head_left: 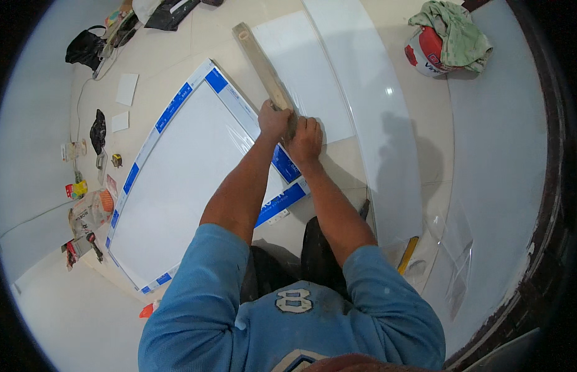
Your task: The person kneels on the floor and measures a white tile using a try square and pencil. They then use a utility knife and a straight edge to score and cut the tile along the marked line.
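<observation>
A long wooden batten (258,59) slants up and away from me, its far end near the top of the view. Both my hands are closed at its near end. My left hand (275,120) wraps its left side, and my right hand (306,140) sits just nearer me on the right side with its fingers curled; the fingertips are partly hidden. Beneath my left forearm lies a large white panel (189,167), framed with white profile strips under blue-and-white film. Past the batten, a flat white sheet (307,80) rests on the tiles.
A long glossy white panel (387,124) runs along the right. Behind it stands a red-and-white bucket (421,56) with a green cloth (452,34) draped over it. A yellow tool (409,254) lies at lower right. At left are a tape measure (117,160), bags and a cable.
</observation>
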`<state>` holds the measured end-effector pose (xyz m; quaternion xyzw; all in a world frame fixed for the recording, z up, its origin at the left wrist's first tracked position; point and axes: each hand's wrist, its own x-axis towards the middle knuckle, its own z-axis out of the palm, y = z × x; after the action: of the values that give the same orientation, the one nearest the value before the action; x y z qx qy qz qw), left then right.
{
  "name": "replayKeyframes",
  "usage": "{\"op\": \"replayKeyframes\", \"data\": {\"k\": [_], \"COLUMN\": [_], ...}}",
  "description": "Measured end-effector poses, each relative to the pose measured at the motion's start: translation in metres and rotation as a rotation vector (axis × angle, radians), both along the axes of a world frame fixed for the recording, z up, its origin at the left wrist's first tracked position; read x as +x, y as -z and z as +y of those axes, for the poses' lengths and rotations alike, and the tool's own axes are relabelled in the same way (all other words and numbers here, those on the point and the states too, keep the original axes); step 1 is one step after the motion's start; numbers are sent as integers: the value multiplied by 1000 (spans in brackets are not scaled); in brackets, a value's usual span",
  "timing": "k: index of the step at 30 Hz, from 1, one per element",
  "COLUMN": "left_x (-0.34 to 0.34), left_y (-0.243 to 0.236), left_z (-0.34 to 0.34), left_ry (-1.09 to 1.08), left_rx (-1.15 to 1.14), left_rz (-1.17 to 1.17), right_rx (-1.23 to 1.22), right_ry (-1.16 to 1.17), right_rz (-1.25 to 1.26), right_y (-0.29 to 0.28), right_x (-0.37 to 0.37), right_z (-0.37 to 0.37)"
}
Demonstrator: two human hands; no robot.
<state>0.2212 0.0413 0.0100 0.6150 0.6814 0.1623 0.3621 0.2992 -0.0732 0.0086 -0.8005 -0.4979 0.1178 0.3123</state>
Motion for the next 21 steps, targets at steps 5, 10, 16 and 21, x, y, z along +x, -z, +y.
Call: {"op": "replayKeyframes", "data": {"k": [5, 10, 16, 21], "left_x": [0, -14, -8, 7], "left_y": [-9, -35, -33, -10], "left_z": [10, 36, 46, 50], "left_ry": [-141, -266, -197, -132], "left_rx": [-145, -384, -245, -57], "left_rz": [-298, -966, -574, 62], "right_rx": [-26, -64, -115, -78], "right_ry": [-41, -250, -215, -178], "right_rz": [170, 991, 788, 242], "right_y": [-5, -21, -14, -2], "right_x": [9, 53, 50, 30], "right_z": [8, 24, 28, -1]}}
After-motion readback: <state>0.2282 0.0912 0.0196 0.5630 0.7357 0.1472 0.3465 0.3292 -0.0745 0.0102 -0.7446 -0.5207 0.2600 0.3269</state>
